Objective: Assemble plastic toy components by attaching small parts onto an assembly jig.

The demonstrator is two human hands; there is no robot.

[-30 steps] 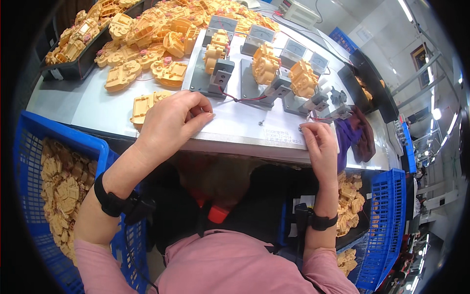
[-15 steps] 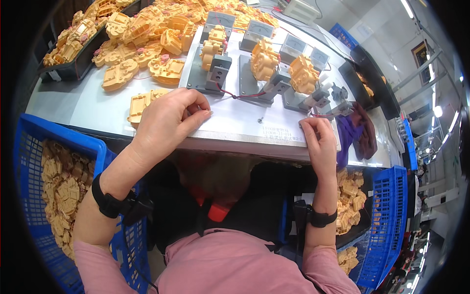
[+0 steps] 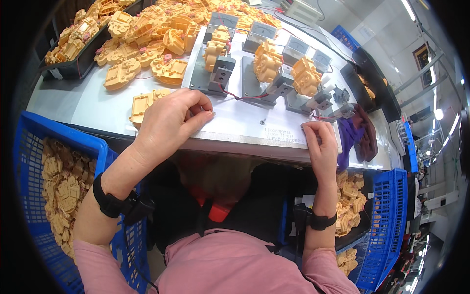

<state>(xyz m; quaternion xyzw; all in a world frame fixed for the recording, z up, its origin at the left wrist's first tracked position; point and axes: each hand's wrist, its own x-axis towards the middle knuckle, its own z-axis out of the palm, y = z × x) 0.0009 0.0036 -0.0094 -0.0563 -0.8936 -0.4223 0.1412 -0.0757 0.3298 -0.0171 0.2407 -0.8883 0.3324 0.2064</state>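
Long white desk [image 3: 63, 105] stretches before you, and along its front edge lies a flat white board [image 3: 230, 117]. Your left hand [image 3: 176, 115] is near the board's front left corner, fingers curled; your right hand [image 3: 320, 139] is at its front right corner, fingers bent. I cannot tell whether the fingertips pinch something small. Just beside your left hand, near the desk's front edge, lies one yellow-orange plastic housing [image 3: 142, 108], partly hidden by that hand. It is probably light and stiff, slightly slippery, with thin ribs which may break; better take it by its outer side walls. Farther, three similar housings [image 3: 267, 61] sit on dark grey fixtures [image 3: 224, 71], with grey box meters [image 3: 259, 35] behind. Toward the desk's far left corner, many loose housings [image 3: 147, 29] are heaped. Beyond its right edge, the room shows bright ceiling lamps [image 3: 438, 114].
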